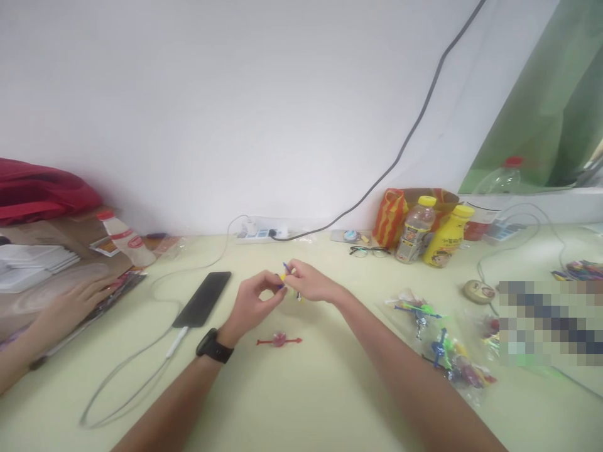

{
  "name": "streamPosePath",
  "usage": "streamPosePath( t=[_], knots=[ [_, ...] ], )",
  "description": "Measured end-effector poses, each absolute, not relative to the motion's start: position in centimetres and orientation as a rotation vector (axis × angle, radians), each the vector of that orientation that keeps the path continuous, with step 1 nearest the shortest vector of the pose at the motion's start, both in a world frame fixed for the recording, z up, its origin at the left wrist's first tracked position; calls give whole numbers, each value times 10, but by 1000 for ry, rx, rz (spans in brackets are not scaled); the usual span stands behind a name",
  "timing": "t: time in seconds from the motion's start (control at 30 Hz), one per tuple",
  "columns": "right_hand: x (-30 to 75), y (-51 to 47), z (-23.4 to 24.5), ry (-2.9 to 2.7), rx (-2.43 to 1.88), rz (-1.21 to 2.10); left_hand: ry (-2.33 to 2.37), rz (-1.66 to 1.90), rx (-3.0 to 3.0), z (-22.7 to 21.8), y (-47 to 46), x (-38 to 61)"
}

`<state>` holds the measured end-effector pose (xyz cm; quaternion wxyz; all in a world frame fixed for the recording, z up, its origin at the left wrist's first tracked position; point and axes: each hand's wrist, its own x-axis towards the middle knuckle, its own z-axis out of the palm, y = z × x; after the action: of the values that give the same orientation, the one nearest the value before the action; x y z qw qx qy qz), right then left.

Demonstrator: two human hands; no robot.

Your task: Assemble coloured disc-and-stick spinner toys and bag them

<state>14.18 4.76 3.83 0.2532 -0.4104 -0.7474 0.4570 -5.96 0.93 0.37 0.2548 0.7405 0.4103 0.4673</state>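
Both my hands meet above the middle of the pale yellow table (292, 402). My left hand (252, 304), with a black watch on its wrist, pinches one side of a small yellow and blue plastic toy (284, 275). My right hand (308, 280) pinches the same toy from the other side, fingers closed on it. Below the hands, a small red plastic piece with a round middle and two thin arms (279, 341) lies flat on the table.
A black phone (203, 298) on a white cable lies left of my hands. Clear bags of coloured toy parts (438, 342) sit at right. Bottles (417, 229), glasses (370, 251) and a power strip (261, 232) stand by the wall. Another person's hand (75, 298) rests at far left.
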Motion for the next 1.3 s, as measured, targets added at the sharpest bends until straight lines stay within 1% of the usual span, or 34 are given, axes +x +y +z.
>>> streamPosePath(
  t=[0.07, 0.13, 0.27, 0.33, 0.43, 0.53, 0.6, 0.7, 0.77, 0.87, 0.9, 0.97, 1.1, 1.2, 1.3],
  knots=[
    [149, 53, 36, -2069, -1297, 1051, 1181, 1173, 2062, 6, 12, -69],
    [159, 60, 32, -2099, -1438, 920, 1254, 994, 2157, 9, 15, -80],
    [174, 65, 26, -2173, -1576, 826, 1316, 671, 2171, 14, 21, -100],
    [174, 62, 29, -2227, -1587, 778, 1335, 581, 2121, 16, 23, -107],
    [162, 48, 40, -2373, -1454, 793, 1280, 571, 2052, 17, 25, -115],
    [140, 25, 48, -2705, -1084, 1012, 1229, 600, 2057, 16, 26, -120],
    [125, 11, 48, -2863, -936, 1103, 1272, 644, 2095, 15, 26, -122],
    [113, 0, 44, -2896, -875, 1005, 1375, 794, 2090, 14, 28, -123],
    [115, 5, 43, -2804, -812, 1070, 1392, 970, 2011, 14, 30, -122],
    [129, 23, 46, -2411, -836, 1383, 1346, 1273, 1839, 14, 31, -117],
    [134, 30, 46, -2234, -858, 1480, 1327, 1336, 1789, 14, 30, -113],
    [139, 40, 46, -1924, -860, 1601, 1282, 1353, 1723, 13, 28, -101],
    [137, 48, 38, -1633, -768, 1649, 1165, 1209, 1659, 7, 21, -74],
    [130, 49, 31, -1531, -786, 1649, 1116, 1285, 1536, 1, 18, -62],
    [126, 48, 27, -1440, -892, 1578, 1150, 1377, 1449, -3, 18, -59]
  ],
)
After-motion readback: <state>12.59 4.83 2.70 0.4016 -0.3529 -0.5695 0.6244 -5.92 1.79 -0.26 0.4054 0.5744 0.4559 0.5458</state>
